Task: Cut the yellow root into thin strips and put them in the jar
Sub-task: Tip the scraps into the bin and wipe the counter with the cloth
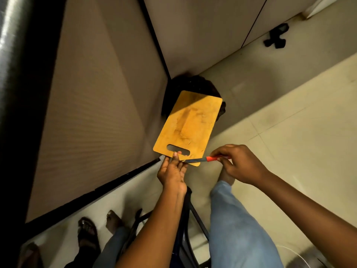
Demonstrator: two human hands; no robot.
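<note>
My left hand (172, 171) grips a yellow-orange cutting board (190, 124) by its handle slot, holding it tilted out over a black bin (193, 84) in the floor corner. The board's face looks bare apart from stains and a few scraps. My right hand (236, 163) holds a knife (199, 160) by its red handle, the dark blade lying across the board's near corner by my left fingers. No yellow root or jar is in view.
Beige cabinet panels with black trim rise on the left and behind the bin. A tiled floor spreads to the right, with a black object (276, 36) far off. My legs in light jeans, a dark chair frame (191, 219) and another person's sandalled foot (87, 235) are below.
</note>
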